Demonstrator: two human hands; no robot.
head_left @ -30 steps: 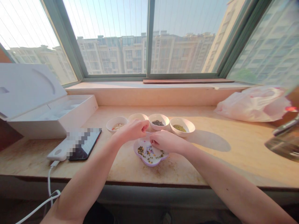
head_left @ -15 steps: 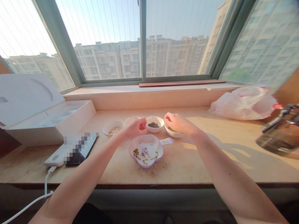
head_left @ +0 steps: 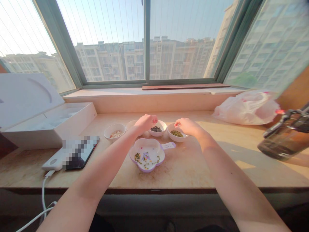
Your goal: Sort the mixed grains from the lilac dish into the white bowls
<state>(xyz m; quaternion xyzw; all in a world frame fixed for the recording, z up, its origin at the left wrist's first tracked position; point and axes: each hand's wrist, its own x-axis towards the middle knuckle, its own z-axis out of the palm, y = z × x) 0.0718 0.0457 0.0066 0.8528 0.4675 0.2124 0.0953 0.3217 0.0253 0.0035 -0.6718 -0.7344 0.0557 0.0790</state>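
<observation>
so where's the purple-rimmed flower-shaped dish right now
In the head view, the purple-rimmed flower-shaped dish sits slightly left of centre on the beige countertop, in front of the round white bowl of dark beans.

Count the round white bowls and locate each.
4, roughly in a row behind the purple-rimmed flower-shaped dish: leftmost bowl; second bowl, partly hidden by the left hand; third bowl, holding dark grains; rightmost bowl, by the right hand.

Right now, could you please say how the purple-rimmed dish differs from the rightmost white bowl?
The purple-rimmed dish is lobed with a handle; the rightmost white bowl is round. The dish holds scattered green and yellow bits; the bowl, a green heap. Both rest on the counter.
</observation>
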